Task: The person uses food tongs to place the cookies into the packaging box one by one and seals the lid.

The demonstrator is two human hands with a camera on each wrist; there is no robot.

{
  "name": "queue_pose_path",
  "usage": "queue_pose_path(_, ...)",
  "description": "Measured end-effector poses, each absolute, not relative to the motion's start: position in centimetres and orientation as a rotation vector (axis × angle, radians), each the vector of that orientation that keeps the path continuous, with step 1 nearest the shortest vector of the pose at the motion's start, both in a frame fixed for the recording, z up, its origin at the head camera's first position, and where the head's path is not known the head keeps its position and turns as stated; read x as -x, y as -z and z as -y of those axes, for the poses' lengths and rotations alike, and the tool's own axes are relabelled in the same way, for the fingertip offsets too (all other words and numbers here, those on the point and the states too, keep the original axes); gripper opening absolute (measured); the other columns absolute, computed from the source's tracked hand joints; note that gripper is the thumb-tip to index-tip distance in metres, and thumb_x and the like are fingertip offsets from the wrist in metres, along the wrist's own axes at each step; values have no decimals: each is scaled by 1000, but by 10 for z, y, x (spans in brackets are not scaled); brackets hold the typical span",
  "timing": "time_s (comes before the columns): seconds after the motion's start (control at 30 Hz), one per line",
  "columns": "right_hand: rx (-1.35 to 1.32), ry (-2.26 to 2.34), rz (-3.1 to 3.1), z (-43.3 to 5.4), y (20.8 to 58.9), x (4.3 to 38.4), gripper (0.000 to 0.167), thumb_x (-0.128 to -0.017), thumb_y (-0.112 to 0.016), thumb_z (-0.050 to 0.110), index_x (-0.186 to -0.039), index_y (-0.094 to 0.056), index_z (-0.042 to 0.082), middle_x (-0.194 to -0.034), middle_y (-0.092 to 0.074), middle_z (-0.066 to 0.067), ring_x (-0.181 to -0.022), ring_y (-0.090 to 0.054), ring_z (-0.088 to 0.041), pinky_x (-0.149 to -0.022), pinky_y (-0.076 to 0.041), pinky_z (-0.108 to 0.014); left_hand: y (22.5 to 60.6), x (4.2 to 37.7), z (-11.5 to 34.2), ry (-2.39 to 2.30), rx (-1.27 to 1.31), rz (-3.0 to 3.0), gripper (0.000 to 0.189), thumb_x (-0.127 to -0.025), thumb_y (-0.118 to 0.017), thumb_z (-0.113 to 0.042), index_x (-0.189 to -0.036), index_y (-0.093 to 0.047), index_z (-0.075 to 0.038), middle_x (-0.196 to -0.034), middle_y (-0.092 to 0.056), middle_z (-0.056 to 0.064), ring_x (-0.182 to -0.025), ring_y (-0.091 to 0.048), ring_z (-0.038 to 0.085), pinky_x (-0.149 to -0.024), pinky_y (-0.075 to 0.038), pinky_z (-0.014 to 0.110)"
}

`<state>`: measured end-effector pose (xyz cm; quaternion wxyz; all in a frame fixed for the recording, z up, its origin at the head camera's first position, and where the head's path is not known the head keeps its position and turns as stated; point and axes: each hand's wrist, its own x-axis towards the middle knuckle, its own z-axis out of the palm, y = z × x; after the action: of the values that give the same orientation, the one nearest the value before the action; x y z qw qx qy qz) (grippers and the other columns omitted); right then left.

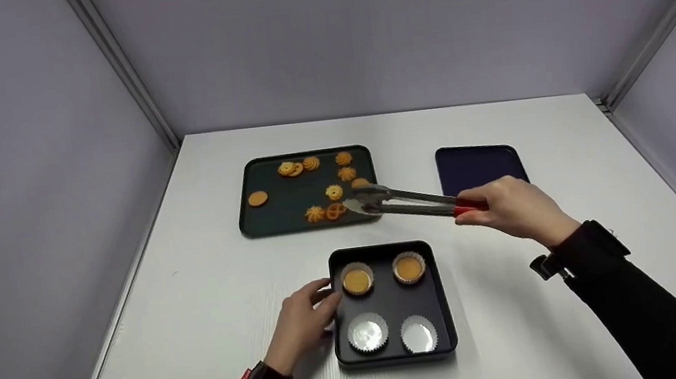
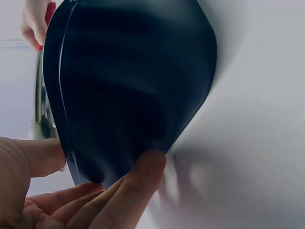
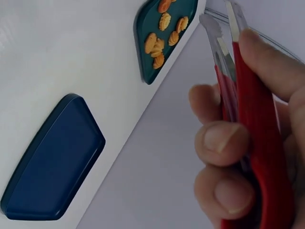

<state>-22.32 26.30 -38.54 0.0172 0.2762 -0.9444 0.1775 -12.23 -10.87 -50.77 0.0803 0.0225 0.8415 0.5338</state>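
My right hand [image 1: 513, 209] grips metal tongs [image 1: 369, 199] by their red handles [image 3: 257, 138]. The tongs point left, and their scalloped tips overlap the right part of the green tray [image 1: 280, 211], close to a pretzel-shaped cookie [image 1: 335, 212]. Nothing shows between the tips. With thumb at the rim and fingers along the outer wall, my left hand [image 1: 302, 322] holds the left side of a dark square pan [image 1: 387, 302]. Inside stand paper baking cups: the two far ones each contain a round cookie [image 1: 357, 281], while the two near cups [image 1: 367, 332] show bare white bottoms.
Several swirled cookies [image 1: 346, 173] and a round flat cookie [image 1: 258, 198] lie on the green tray. A dark blue tray [image 1: 477, 165] sits at the right, partly behind my right hand. Grey panels [image 1: 359, 36] enclose the white table [image 1: 209, 278].
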Motion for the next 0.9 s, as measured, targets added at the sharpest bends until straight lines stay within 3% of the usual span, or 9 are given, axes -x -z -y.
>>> queue_pose_path(0.33, -671, -392, 2944, -255, 391, 233, 22, -89, -79, 39, -89, -71, 19, -68, -58, 6, -60, -51, -18, -53, -40, -34, 508, 122, 108, -1605, -50, -2485, 49, -101, -66, -27, -140, -59, 1, -129, -67, 25, -96, -73, 24, -69, -62, 33)
queue_pose_path(0.9, -557, -361, 3045, -230, 402, 260, 36, -90, -79, 41, -74, -61, 14, -66, -56, 1, -57, -48, -18, -52, -34, -33, 508, 122, 108, -1614, -40, -2488, 48, -100, -67, -28, -138, -60, 1, -127, -68, 24, -94, -73, 23, -67, -62, 33)
